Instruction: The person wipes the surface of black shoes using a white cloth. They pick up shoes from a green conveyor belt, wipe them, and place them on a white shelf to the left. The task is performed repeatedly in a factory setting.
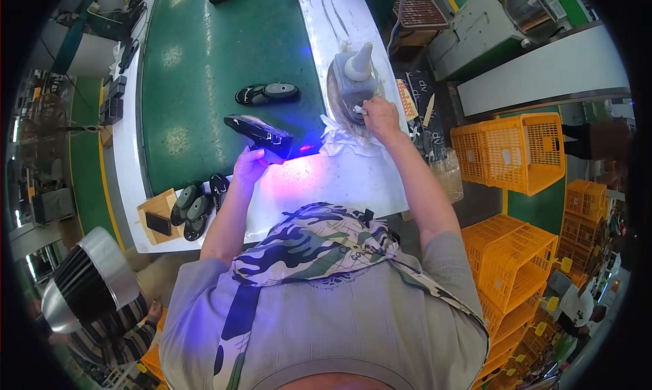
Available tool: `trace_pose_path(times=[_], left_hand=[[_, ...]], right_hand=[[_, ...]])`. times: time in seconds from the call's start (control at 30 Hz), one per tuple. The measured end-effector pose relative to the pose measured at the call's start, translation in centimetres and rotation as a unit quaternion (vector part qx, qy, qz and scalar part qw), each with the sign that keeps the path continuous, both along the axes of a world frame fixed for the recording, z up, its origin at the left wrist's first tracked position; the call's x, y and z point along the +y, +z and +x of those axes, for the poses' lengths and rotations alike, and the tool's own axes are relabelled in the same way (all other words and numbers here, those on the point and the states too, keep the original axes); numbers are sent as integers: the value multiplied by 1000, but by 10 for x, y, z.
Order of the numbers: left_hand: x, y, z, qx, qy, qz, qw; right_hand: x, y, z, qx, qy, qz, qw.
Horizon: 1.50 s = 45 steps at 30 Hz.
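My left hand (251, 164) grips a glossy black shoe (261, 133), tilted over the near edge of the green surface. Blue and pink light falls on the shoe and the white tabletop beside it. To the right, my right hand (382, 120) pinches a small white piece (359, 109), whose kind I cannot make out, at a round dish. A grey squarish bottle (353, 81) with a pale cone-shaped nozzle stands just beyond those fingers. Crumpled white cloth (346, 140) lies between my hands. Another black shoe with a grey insole (268, 93) rests farther out on the green surface.
Several black shoes (193, 210) stand at the near left beside a wooden holder (158, 217) with a dark block. Orange crates (509, 152) are stacked on the right. A large metal lamp-like housing (88, 281) sits at lower left, near another person's hand (155, 312).
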<state>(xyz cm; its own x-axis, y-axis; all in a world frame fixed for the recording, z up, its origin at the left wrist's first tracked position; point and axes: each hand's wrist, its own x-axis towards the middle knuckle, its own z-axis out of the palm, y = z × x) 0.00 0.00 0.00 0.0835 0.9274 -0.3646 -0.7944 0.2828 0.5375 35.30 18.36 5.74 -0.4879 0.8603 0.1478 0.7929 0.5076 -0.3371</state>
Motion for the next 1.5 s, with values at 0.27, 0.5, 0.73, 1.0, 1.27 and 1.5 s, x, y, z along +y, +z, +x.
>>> trace_pose_path(times=[0.27, 0.5, 0.73, 1.0, 1.27, 1.5], left_hand=[[-8, 61, 24, -14, -4, 107, 994], [-2, 68, 18, 27, 91, 89, 992], [-15, 148, 45, 240, 195, 205, 929], [-43, 200, 39, 680, 209, 254, 655], [-77, 247, -2, 773, 243, 424, 404], [-105, 271, -15, 797, 229, 437, 349]], right_hand=[[-6, 14, -1, -51, 69, 71, 994], [-2, 17, -2, 16, -134, -155, 979], [1, -6, 20, 98, -212, -160, 959], [-3, -29, 33, 149, -286, -155, 934], [-63, 128, -100, 561, -21, -419, 714], [-120, 200, -186, 633, 150, -408, 640]])
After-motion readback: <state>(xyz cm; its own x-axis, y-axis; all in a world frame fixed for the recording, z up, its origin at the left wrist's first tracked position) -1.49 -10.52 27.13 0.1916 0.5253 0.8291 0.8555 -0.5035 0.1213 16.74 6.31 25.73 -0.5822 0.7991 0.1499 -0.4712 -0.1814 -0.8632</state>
